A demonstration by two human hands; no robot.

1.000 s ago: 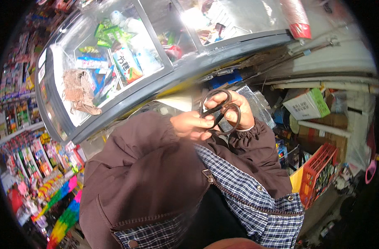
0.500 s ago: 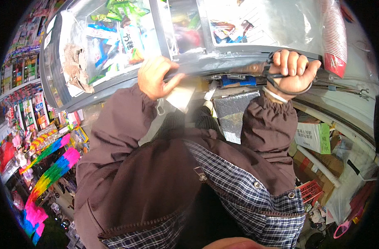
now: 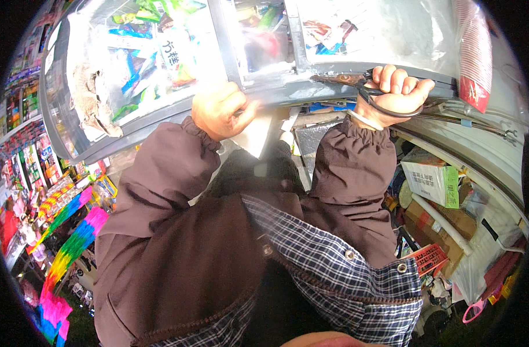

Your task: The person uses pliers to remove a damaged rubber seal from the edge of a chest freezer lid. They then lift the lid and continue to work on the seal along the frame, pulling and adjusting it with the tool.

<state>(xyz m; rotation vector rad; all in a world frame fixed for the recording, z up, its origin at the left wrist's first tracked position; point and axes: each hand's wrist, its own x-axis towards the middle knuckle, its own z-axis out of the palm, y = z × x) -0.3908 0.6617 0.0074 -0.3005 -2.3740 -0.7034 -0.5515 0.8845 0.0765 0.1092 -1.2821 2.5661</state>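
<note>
Scissors (image 3: 340,79) with black looped handles are gripped in the right hand (image 3: 396,92), whose fingers wrap the handles while one loop curves out below the palm. The brownish blades point left along the dark front rim of a glass-topped case (image 3: 429,82); whether they touch it is impossible to tell. A pale band (image 3: 364,120) circles the right wrist. Well to the left, the left hand (image 3: 221,110) is at the same rim, its fingers curled and slightly blurred, so it is unclear whether it grips anything. Below it hangs a cream sheet (image 3: 254,136). Through the glass show bright packets (image 3: 138,66), mostly green, blue and white. A crumpled tan rag (image 3: 91,101) lies at the case's left end, and a stack of red-and-white cups (image 3: 474,87) in clear plastic is at its right end. The person wears a brown jacket (image 3: 166,168) with a blue-and-white checked lining (image 3: 328,254). On the lower right are a white box (image 3: 426,180) with a green end, a white tube (image 3: 444,224) and a red-orange crate (image 3: 429,258). On the left, packed shelves (image 3: 30,110) rise above a rainbow streamer (image 3: 68,260).
</note>
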